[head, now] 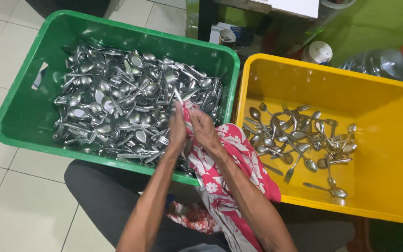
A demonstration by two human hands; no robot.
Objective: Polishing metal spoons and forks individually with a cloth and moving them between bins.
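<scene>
From the head view, my left hand (pixel 177 128) and right hand (pixel 203 128) press together over the green crate's (pixel 24 116) near edge, fingers closed around a red floral cloth (pixel 232 163) wrapped about a piece of cutlery (pixel 179 96), whose tip pokes up above my fingers. Wiped spoons and forks (pixel 299 137) lie in the yellow crate (pixel 378 93).

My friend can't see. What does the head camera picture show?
Both hands, left hand and right hand, wrap cutlery in a red flowered cloth over a green crate full of spoons and forks. A yellow crate beside it holds fewer.
</scene>
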